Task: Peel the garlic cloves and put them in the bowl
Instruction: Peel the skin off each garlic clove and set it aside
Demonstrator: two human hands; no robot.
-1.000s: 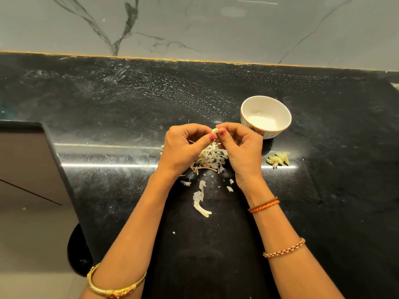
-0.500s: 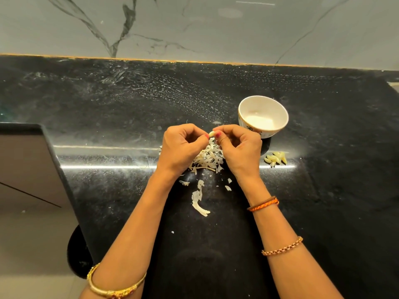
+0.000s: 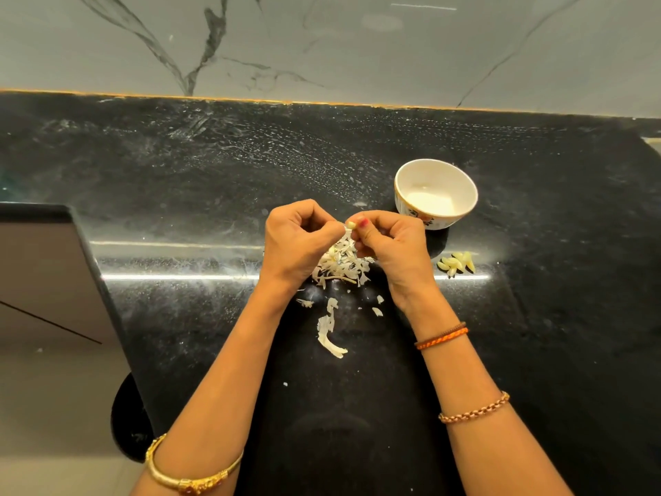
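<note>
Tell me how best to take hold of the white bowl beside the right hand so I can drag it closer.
Pinch the bowl at its near rim, thumb inside and fingers outside, coming from above with the right hand. It stands upright, mouth open and apparently empty, and its curved wall offers no handle.

Both forearms reaching forward from the near edge, converging toward the middle. Left hand [image 3: 298,241] knuckles up, fingers curled in, thumb and forefinger pinching at the meeting point. Right hand [image 3: 391,247] likewise curled, back of the hand up, thumb with a red-painted nail pressed against the forefinger, pinching opposite the left. Fingertips of the two hands touching or nearly so. Wrists raised slightly. Gold bangle on the left forearm; orange and brown thread bands at the right wrist, a chain bracelet further up that forearm.
</note>
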